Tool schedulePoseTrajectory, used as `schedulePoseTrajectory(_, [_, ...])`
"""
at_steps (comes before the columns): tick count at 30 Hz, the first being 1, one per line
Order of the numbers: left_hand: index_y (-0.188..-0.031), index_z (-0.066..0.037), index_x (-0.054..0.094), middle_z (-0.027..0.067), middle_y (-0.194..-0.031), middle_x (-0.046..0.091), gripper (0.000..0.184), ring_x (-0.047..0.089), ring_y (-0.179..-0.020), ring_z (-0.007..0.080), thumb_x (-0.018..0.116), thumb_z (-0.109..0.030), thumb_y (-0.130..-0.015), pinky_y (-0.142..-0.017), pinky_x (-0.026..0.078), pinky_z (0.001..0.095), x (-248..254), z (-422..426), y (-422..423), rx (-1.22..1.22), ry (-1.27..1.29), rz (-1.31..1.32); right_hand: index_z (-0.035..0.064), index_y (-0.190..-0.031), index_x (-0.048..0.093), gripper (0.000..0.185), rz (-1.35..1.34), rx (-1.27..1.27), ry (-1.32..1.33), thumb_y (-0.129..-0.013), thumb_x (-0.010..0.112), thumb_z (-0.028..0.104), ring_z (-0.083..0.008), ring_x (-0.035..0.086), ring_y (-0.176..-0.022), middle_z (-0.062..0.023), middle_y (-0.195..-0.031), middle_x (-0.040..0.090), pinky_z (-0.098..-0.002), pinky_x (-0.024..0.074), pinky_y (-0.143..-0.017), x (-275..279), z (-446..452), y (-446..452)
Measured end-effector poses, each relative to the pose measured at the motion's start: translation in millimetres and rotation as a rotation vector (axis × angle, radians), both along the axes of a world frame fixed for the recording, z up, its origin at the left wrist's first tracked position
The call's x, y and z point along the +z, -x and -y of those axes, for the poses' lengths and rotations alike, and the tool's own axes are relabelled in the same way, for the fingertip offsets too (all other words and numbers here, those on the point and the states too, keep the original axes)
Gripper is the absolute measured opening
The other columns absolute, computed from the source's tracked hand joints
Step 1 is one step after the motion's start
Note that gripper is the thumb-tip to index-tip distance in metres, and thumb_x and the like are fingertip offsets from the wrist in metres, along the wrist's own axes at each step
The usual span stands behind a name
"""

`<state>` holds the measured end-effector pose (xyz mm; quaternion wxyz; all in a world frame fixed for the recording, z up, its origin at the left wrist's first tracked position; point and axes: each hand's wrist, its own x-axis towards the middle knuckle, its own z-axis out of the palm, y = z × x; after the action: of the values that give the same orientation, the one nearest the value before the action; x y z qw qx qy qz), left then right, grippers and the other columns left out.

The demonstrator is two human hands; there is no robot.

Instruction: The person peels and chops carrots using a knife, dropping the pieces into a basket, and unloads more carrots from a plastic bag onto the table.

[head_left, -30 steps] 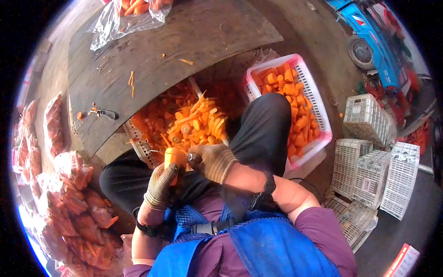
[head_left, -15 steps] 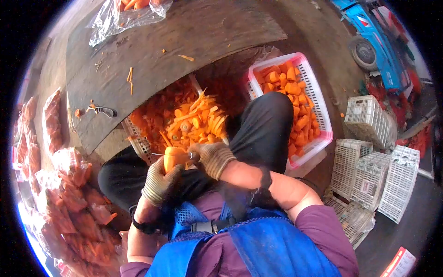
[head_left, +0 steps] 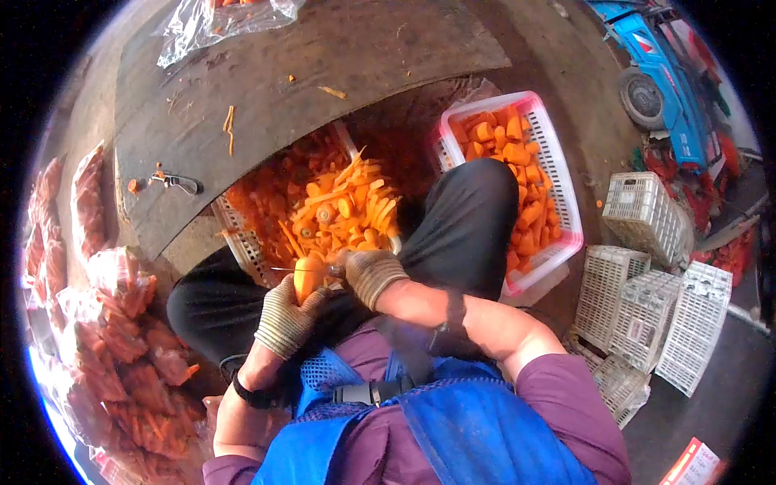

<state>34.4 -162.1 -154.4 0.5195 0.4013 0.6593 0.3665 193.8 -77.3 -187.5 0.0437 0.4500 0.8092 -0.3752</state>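
Note:
My left hand, in a striped knit glove, is closed around a thick carrot piece held upright. In my right hand, also gloved, is a knife; its thin blade crosses the carrot near the top and its tip shows on the left. Most of the knife handle is hidden by my fingers. Just beyond both hands, a basket holds a heap of carrot trimmings. A pink-rimmed white crate full of cut carrot chunks stands right of my knee.
Bags of carrots are piled at the left. A dark board lies ahead, carrying a peeler-like tool and a clear plastic bag. White crates are stacked at the right, below a blue vehicle.
The view has shifted slightly. My hands stay at about the same place, with the carrot leaning a little differently and the knife still across its upper part.

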Motion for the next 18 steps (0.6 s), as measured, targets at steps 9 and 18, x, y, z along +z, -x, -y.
schedulePoseTrajectory(9, [-0.103, -0.005, 0.056, 0.0003, -0.077, 0.057, 0.057, 0.053, -0.066, 0.0091, 0.063, -0.056, -0.078, -0.057, 0.043, 0.0216, 63, 3, -9, -0.145, 0.084, 0.59, 0.0091, -0.096, 0.068, 0.031, 0.248, 0.017, 0.251, -0.088, 0.05, 0.033, -0.0336, 0.064, -0.092, -0.0187, -0.094, 0.066, -0.0451, 0.0505, -0.077, 4, -18, 8])
schedulePoseTrajectory(18, [-0.115, 0.0, 0.054, 0.0014, -0.092, 0.056, 0.064, 0.051, -0.079, 0.0101, 0.065, -0.053, -0.079, -0.069, 0.041, 0.0229, 44, 4, 23, 0.057, -0.049, 0.412, 0.0068, -0.092, 0.067, 0.037, 0.127, -0.155, 0.269, -0.083, 0.051, 0.039, -0.0375, 0.064, -0.087, -0.0226, -0.088, 0.065, -0.0455, 0.0498, -0.078, -22, -20, 1])
